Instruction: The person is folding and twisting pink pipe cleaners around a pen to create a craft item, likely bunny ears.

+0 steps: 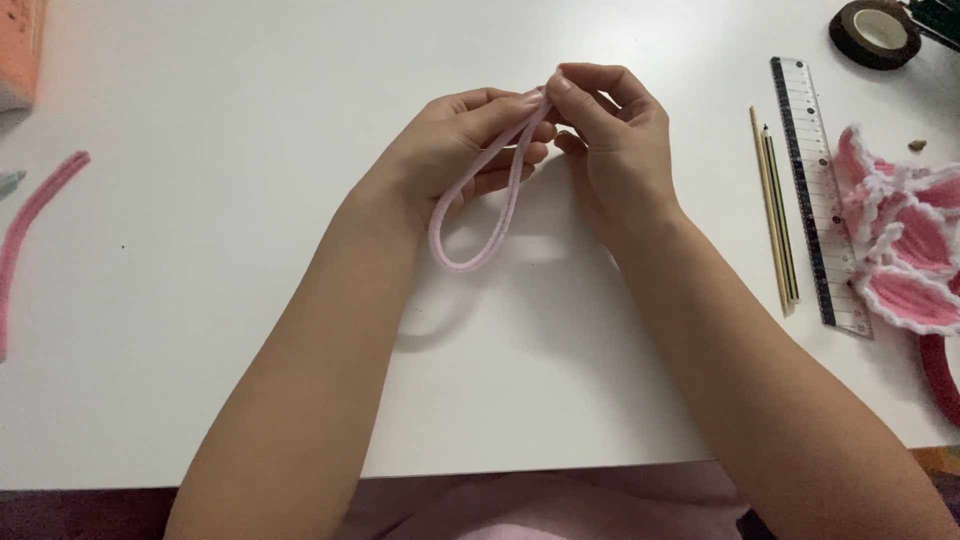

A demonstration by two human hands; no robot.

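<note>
A plain white table point(250, 90) fills the view. At three o'clock lie two pencils point(775, 210), a clear ruler point(818, 195) and pink-and-white petal shapes point(905, 245); a brown tape roll point(875, 33) sits at one o'clock, a darker pink stem point(30, 225) at nine. At centre, the left hand point(460, 150) and right hand point(615, 135) pinch together the ends of a pale pink pipe cleaner point(490, 215), which hangs as a narrow loop toward six o'clock.

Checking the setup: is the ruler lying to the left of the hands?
No, the ruler lies right of both hands, beside the pencils.
</note>
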